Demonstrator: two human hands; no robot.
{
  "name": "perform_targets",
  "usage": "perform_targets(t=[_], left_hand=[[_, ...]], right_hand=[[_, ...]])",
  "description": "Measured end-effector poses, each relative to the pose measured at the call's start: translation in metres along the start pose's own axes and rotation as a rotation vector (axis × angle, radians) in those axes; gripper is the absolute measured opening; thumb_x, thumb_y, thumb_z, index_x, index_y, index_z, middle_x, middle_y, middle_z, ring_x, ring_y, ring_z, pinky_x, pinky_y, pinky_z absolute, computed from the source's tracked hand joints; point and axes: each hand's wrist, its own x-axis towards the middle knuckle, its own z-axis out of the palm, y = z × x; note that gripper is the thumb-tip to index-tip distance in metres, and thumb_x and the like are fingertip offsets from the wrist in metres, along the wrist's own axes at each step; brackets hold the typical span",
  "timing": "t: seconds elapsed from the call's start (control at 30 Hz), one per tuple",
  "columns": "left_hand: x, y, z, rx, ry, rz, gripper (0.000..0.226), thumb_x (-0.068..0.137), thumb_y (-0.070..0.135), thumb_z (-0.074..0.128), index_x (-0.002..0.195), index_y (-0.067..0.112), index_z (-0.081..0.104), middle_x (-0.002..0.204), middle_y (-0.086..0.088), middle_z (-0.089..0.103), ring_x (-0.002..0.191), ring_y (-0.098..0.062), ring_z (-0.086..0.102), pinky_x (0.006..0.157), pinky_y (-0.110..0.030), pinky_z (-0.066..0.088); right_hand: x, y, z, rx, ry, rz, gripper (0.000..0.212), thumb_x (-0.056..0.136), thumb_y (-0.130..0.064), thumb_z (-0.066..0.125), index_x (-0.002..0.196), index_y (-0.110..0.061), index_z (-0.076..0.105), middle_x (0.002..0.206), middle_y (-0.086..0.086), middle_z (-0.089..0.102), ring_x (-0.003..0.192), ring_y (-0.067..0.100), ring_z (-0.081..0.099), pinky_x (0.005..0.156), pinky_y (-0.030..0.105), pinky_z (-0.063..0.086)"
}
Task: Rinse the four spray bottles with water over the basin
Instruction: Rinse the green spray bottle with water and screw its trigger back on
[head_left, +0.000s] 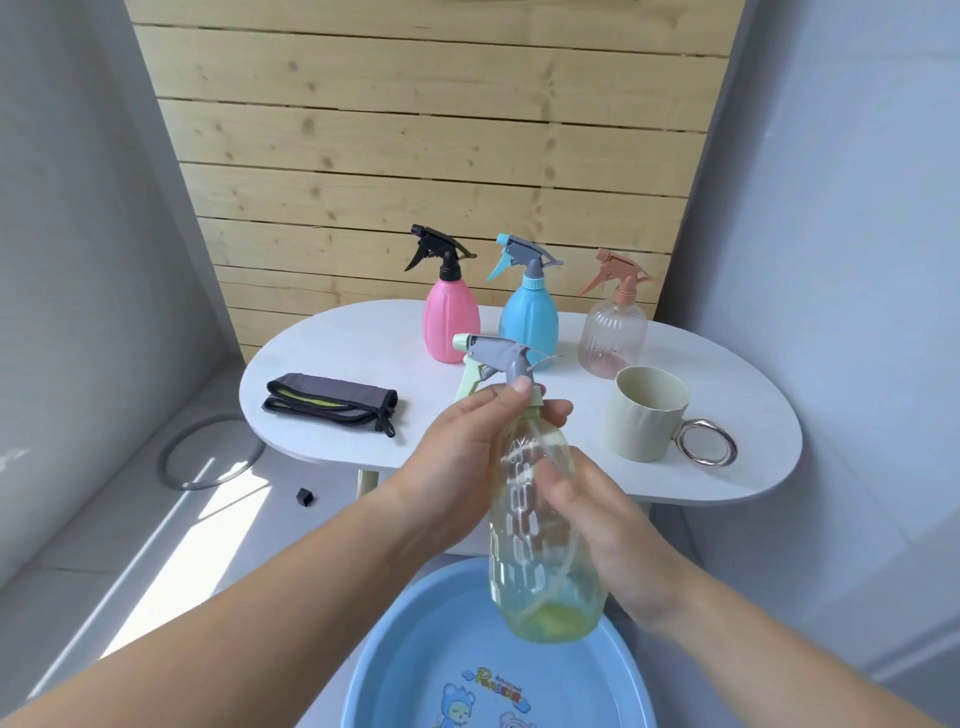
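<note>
Yellowish clear bottle (519, 571) hangs over the blue basin (415, 649), left grip (467, 441) curled round its collar, right grip (613, 530) wrapped round the body; best hold the body firm and twist the collar off squarely

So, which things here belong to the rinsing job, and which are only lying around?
Job: yellow bottle held in left hand and right hand; blue basin below; pink bottle, blue bottle, clear bottle on table.
Lying about: folded grey cloth, green cup (perhaps for water), small black piece.
</note>
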Motion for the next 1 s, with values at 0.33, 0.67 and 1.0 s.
perform_targets(t=[0.33,0.67,1.0], left_hand=[[-0.009,-0.018,0.003,0.266,0.012,-0.01,0.034,0.102,0.041,0.062,0.124,0.015,0.064,0.104,-0.009,0.071,0.091,-0.026,0.071,0.084,-0.049,0.058],[-0.015,-0.026,-0.011,0.422,-0.18,-0.107,0.107,0.077,0.023,0.077,0.157,0.052,0.013,0.114,0.027,0.073,0.116,-0.006,0.07,0.108,-0.035,0.049],[-0.02,-0.037,-0.016,0.468,-0.078,-0.108,0.075,0.063,0.04,0.091,0.121,0.007,0.057,0.106,-0.009,0.07,0.093,-0.018,0.071,0.094,-0.041,0.055]], right_hand=[[0.016,-0.008,0.004,0.209,0.1,0.046,0.041,0.099,-0.053,0.05,0.124,-0.023,0.064,0.125,0.007,0.07,0.115,0.027,0.067,0.096,0.053,0.053],[0.02,-0.022,-0.007,0.37,0.14,0.166,0.046,0.095,-0.047,0.056,0.119,-0.009,0.065,0.108,0.02,0.072,0.096,0.035,0.069,0.088,0.052,0.054],[0.02,-0.03,-0.02,0.279,0.184,-0.085,0.04,0.08,-0.03,0.069,0.111,-0.006,0.061,0.096,0.008,0.074,0.096,0.025,0.071,0.09,0.048,0.056]])
